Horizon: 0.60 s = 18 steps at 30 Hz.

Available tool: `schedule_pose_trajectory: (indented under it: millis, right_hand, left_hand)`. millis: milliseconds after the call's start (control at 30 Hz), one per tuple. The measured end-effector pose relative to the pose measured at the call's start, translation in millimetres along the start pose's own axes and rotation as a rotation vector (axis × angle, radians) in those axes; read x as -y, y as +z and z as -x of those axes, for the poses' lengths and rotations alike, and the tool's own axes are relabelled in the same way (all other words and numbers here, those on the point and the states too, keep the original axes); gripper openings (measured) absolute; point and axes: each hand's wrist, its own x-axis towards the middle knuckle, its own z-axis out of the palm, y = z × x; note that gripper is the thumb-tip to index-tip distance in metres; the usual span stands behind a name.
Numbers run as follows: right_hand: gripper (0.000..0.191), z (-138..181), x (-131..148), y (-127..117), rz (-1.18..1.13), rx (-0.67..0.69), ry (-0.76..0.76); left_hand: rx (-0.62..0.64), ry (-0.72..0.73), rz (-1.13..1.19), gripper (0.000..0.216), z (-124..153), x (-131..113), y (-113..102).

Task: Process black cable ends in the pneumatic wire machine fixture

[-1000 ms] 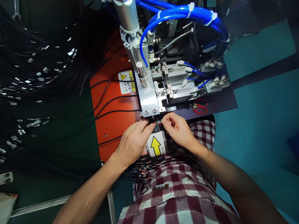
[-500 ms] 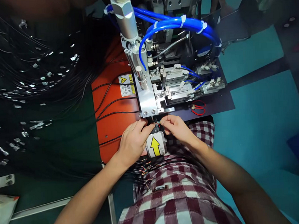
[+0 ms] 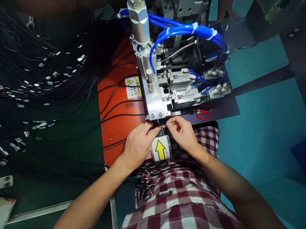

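Note:
Below the metal press head (image 3: pixel 155 105), both my hands meet at the machine's front edge. My left hand (image 3: pixel 139 143) is closed, thumb and forefinger together over a black cable (image 3: pixel 115 143) that runs in beneath it across the orange plate (image 3: pixel 112 129). Short coloured wires (image 3: pixel 164 127), one of them red, poke out just beyond the left thumb. Curled into a pinch, my right hand (image 3: pixel 182 131) has its fingertips right at these wire ends. The exact contact is too small to see. A white label with a yellow arrow (image 3: pixel 160 149) lies just under the hands.
Red-handled snips (image 3: pixel 203 112) rest on the dark base at the right. Blue air hoses (image 3: pixel 184 29) arch over the machine. Many black cables with metal connectors (image 3: pixel 42 124) spread across the green table at left. Stripped cable ends (image 3: pixel 147 173) lie by my lap.
My right hand has turned slightly, and its fingers have curled more, opening a gap between thumb and fingers. The left hand stays in place; the whole view has shifted a little.

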Motion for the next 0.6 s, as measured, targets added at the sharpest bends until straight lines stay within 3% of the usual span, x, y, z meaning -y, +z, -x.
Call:
schedule_pose_trajectory:
  millis: [200,367,600]
  right_hand:
    - [0.022,0.4,-5.6,4.2,-0.182,0.042,0.106]
    - [0.018,2.9,-2.7,3.8,-0.048,0.022,-0.005]
    - [0.015,4.0,-0.5,4.1,0.058,0.025,-0.039]
  left_hand:
    - [0.008,-0.001,0.023,0.028,-0.3,0.1,-0.9]
    - [0.024,-0.024,0.024,0.029,0.4,-0.5,-0.4]
    - [0.015,-0.031,0.029,0.029,-0.3,-1.1,-0.8]
